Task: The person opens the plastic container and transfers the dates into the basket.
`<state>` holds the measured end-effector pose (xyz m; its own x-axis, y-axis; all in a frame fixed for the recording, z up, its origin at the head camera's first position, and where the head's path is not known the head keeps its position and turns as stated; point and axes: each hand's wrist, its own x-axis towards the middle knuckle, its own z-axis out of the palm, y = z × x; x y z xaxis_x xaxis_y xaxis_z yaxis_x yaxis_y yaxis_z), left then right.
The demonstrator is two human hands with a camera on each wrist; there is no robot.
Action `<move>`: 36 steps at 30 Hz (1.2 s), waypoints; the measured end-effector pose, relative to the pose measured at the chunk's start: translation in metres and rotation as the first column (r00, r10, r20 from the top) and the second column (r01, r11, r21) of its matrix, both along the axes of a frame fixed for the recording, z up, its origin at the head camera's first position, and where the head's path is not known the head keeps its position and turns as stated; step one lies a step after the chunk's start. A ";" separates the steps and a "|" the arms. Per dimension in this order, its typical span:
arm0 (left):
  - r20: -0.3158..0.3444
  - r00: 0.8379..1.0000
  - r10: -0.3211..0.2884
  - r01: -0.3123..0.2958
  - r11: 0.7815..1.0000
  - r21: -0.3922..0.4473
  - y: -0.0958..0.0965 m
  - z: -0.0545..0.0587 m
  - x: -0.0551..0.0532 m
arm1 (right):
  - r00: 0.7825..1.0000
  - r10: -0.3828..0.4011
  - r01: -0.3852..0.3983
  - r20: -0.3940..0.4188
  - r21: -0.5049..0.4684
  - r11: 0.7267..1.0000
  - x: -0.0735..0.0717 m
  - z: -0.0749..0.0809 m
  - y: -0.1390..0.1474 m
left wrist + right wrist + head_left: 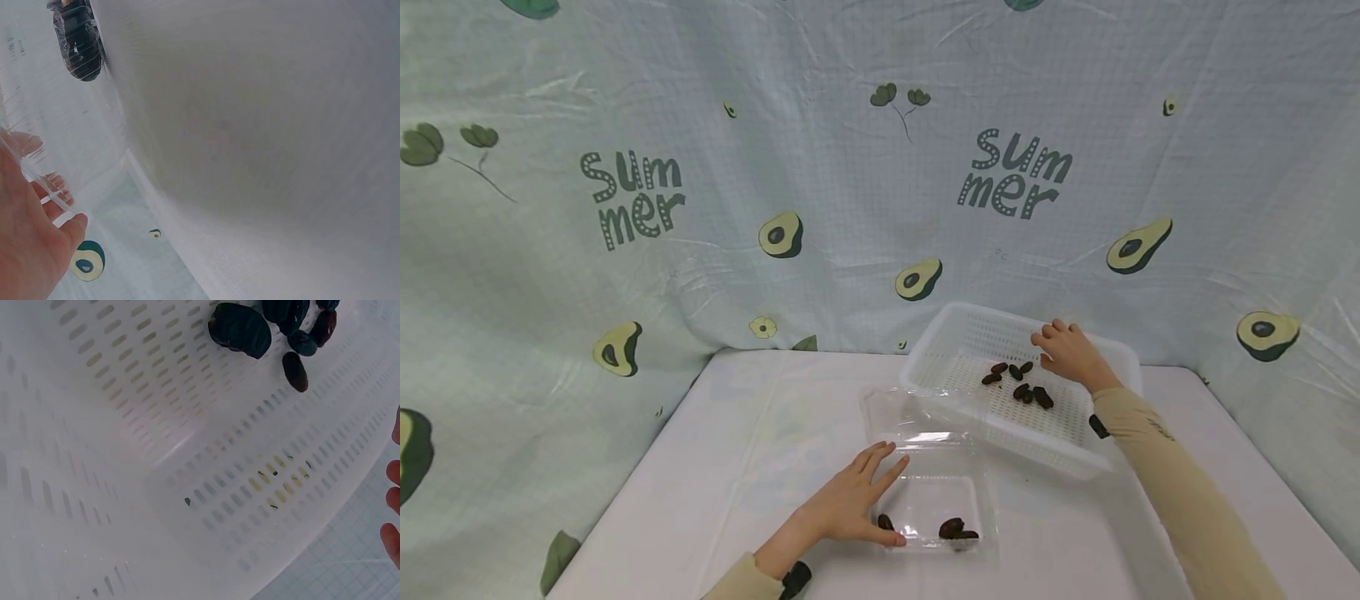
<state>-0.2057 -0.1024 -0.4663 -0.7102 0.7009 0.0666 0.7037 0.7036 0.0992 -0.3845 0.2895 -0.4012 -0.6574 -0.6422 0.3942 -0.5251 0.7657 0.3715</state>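
A clear plastic box [928,497] lies on the table with its lid [887,414] folded back towards the basket. Inside the box are a few dark brown, date-like fruits [951,528]. My left hand [850,504] rests at the box's left side, fingers spread and thumb at the near edge; the left wrist view shows its fingers by the clear rim. My right hand [1070,357] hovers over the far right part of a white perforated basket [1060,457], fingers loosely bent, nothing visible in them. Several more dark fruits [239,330] lie on the basket floor.
The white table [760,467] carries both containers, the basket at the back right. A hanging cloth [835,167] with avocado prints surrounds the table at the back and sides. The box's lid reaches the basket's front left edge.
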 end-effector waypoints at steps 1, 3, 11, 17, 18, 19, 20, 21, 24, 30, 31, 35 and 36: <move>-0.001 1.000 -0.002 0.002 1.000 0.001 0.000 0.000 0.000 | 1.000 0.002 -0.002 -0.002 0.001 1.000 0.000 0.000 0.001; -0.003 1.000 -0.003 0.003 1.000 0.003 0.000 0.001 0.000 | 1.000 0.013 -0.013 -0.010 -0.004 1.000 0.002 0.001 0.001; -0.004 1.000 -0.005 0.005 1.000 0.008 0.000 0.003 0.000 | 0.996 0.081 -0.082 -0.037 -0.023 0.996 0.004 0.004 -0.002; -0.020 1.000 -0.013 0.013 1.000 0.014 0.000 0.001 0.000 | 0.996 0.086 -0.088 -0.027 -0.055 0.995 0.012 0.013 -0.006; -0.024 1.000 -0.014 0.014 1.000 0.014 0.000 0.001 0.000 | 0.996 0.090 -0.091 -0.026 -0.067 0.994 0.015 0.015 -0.007; -0.027 1.000 -0.014 0.015 1.000 0.013 0.000 0.000 0.000 | 0.995 0.095 -0.096 -0.022 -0.082 0.992 0.017 0.018 -0.008; -0.030 0.999 -0.014 0.014 1.000 0.011 0.000 0.000 0.000 | 0.995 0.099 -0.101 -0.021 -0.096 0.990 0.020 0.021 -0.009; -0.031 0.999 -0.014 0.014 1.000 0.009 0.000 0.000 0.000 | 0.994 0.106 -0.109 -0.026 -0.109 0.988 0.022 0.023 -0.010; -0.028 1.000 -0.014 0.014 1.000 0.007 0.000 0.000 0.000 | 0.987 0.154 -0.159 -0.044 -0.149 0.976 0.031 0.029 -0.013; -0.052 0.999 -0.016 0.016 1.000 0.001 0.000 -0.001 0.001 | 0.930 0.342 -0.365 -0.137 -0.201 0.909 0.056 0.040 -0.027; -0.056 0.998 -0.017 0.017 1.000 0.002 0.000 -0.001 0.001 | 0.917 0.368 -0.393 -0.150 -0.206 0.896 0.062 0.042 -0.030; -0.050 0.999 -0.016 0.016 1.000 0.003 0.000 0.000 0.000 | 0.870 0.445 -0.486 -0.211 -0.216 0.847 0.085 0.047 -0.047; -0.046 0.999 -0.016 0.016 1.000 0.005 0.000 0.000 0.000 | 0.859 0.461 -0.505 -0.224 -0.214 0.836 0.091 0.049 -0.052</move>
